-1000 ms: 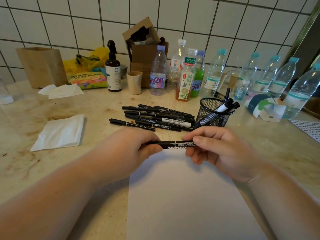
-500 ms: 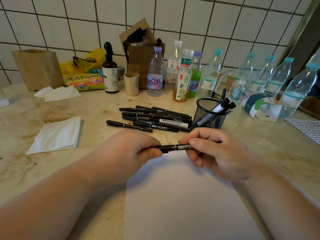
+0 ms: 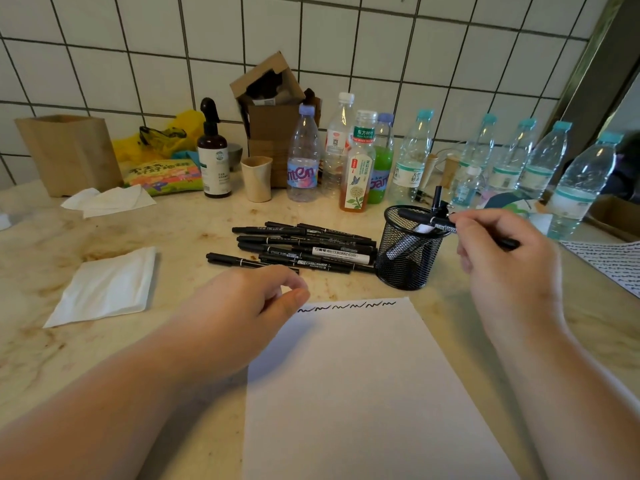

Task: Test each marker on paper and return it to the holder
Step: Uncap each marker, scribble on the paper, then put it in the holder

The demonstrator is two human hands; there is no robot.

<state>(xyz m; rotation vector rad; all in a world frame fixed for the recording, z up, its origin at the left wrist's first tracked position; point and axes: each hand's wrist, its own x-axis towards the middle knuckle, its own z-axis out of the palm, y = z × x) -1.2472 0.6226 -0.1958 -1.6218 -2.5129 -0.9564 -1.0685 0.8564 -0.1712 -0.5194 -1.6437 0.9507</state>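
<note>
The right hand [image 3: 498, 258] pinches a black twin-tip marker [image 3: 446, 226] near its printed end and holds it almost level across the rim of the black mesh holder [image 3: 408, 251], which sits at about one o'clock from the paper [image 3: 363, 393]. Held that way, its free end lies over the opening, so I judge it is about to be dropped in beside the few markers already leaning inside. The left hand [image 3: 249, 306] holds nothing; its fingers curl loosely, thumb tip near the sheet's top left corner at about eleven o'clock, probably ready to reach for the next pen. A row of squiggles [image 3: 346, 305] along the sheet's top edge suggests testing has begun.

The pile of untested markers [image 3: 304, 247] lies at twelve o'clock, touching or just beside the holder's left side. Behind, a row of plastic bottles [image 3: 408, 161], a paper cup [image 3: 257, 178] and a pump bottle [image 3: 214, 157] stand against the tiles. A folded tissue [image 3: 104, 289] lies at nine o'clock. The markers already standing in the holder could snag the incoming pen.
</note>
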